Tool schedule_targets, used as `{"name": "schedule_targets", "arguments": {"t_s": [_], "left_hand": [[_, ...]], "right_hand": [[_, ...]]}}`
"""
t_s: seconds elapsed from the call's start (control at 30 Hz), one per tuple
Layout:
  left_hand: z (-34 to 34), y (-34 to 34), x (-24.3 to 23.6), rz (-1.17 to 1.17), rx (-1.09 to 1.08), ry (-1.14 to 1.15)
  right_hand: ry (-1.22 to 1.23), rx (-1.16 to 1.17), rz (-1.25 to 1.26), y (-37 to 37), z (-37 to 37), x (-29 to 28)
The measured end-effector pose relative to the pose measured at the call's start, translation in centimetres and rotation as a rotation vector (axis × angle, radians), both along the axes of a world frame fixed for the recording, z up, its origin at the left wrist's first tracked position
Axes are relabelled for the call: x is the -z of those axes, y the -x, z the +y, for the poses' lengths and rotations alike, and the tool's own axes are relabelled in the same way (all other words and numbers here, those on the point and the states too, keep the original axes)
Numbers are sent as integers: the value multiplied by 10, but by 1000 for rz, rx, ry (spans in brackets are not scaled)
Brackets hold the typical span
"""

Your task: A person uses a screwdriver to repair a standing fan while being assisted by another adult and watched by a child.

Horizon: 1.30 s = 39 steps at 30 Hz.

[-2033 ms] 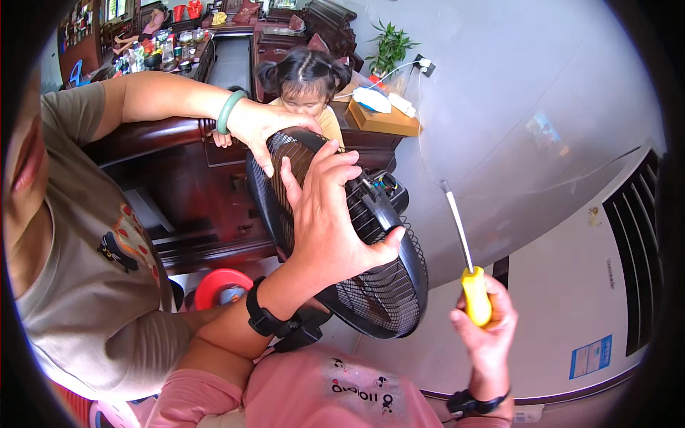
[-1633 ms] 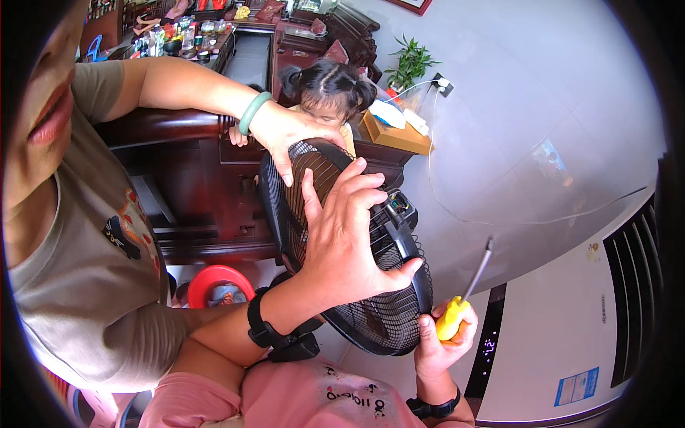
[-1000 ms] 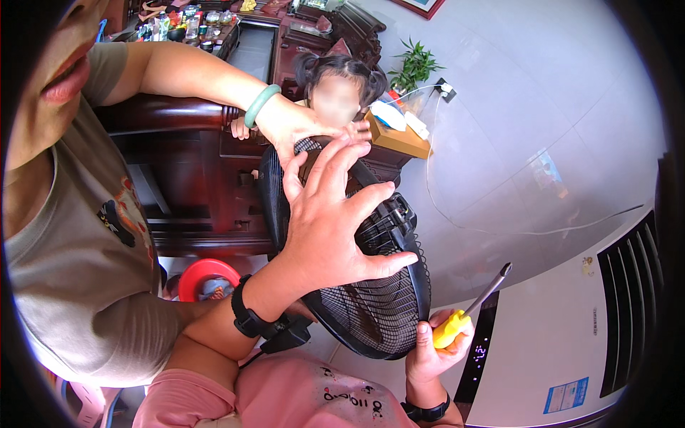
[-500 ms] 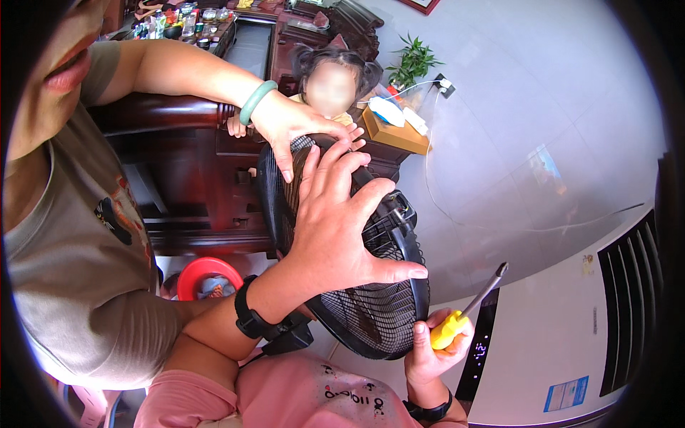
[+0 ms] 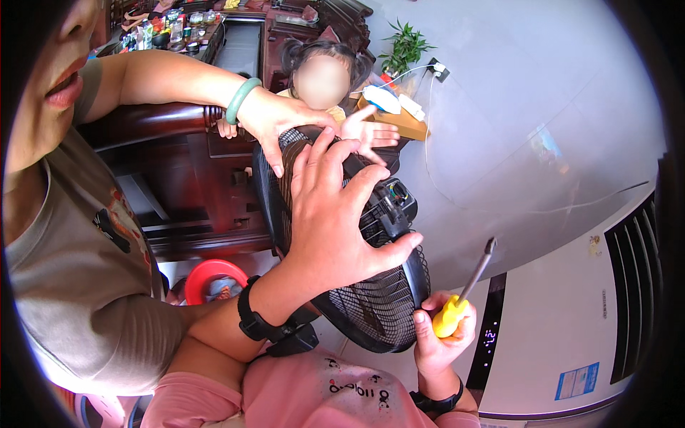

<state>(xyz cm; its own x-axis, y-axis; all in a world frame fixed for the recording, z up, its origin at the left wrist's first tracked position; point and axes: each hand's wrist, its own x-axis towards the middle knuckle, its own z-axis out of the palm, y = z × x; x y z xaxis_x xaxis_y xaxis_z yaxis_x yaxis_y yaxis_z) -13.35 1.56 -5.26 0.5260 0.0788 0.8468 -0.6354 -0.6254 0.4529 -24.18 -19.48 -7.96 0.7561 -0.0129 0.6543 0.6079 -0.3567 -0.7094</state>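
Note:
A black electric fan head (image 5: 371, 307) with a wire guard stands tilted in front of me. On its back, wires show inside the open motor housing (image 5: 396, 196). My left hand (image 5: 335, 221) lies across the guard, fingers spread and thumb stretched apart toward the rim. At the lower right, my right hand (image 5: 446, 335) is closed around the yellow handle of a Phillips screwdriver (image 5: 449, 317), its shaft pointing up. That hand's thumb is by the guard's edge. Another person's hand (image 5: 278, 125), with a green bangle at its wrist, holds the fan's upper edge.
A child (image 5: 322, 78) stands behind the fan, one small hand (image 5: 369, 134) held out beside it. Left is a dark wooden bench (image 5: 157, 128) and a red bucket (image 5: 214, 274). A white air conditioner (image 5: 549, 321) stands at right; a plant (image 5: 407, 50) is at the back.
The fan head has turned slightly, showing more of the motor housing. The child's hand has opened out to the right. My right hand has risen a little with the screwdriver.

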Motion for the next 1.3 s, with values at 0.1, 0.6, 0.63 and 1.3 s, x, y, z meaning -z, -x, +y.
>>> {"name": "schedule_targets", "arguments": {"t_s": [0.1, 0.6, 0.63, 1.3], "left_hand": [[-1, -2, 2, -4, 5, 12], [3, -7, 4, -30, 21, 13], [3, -8, 4, -30, 24, 16], [6, -11, 8, 60, 33, 11]], "right_hand": [[42, -13, -14, -1, 2, -3], [19, 65, -99, -6, 16, 2], [32, 69, -106, -7, 17, 3], [-46, -37, -82, -20, 16, 3]]}}
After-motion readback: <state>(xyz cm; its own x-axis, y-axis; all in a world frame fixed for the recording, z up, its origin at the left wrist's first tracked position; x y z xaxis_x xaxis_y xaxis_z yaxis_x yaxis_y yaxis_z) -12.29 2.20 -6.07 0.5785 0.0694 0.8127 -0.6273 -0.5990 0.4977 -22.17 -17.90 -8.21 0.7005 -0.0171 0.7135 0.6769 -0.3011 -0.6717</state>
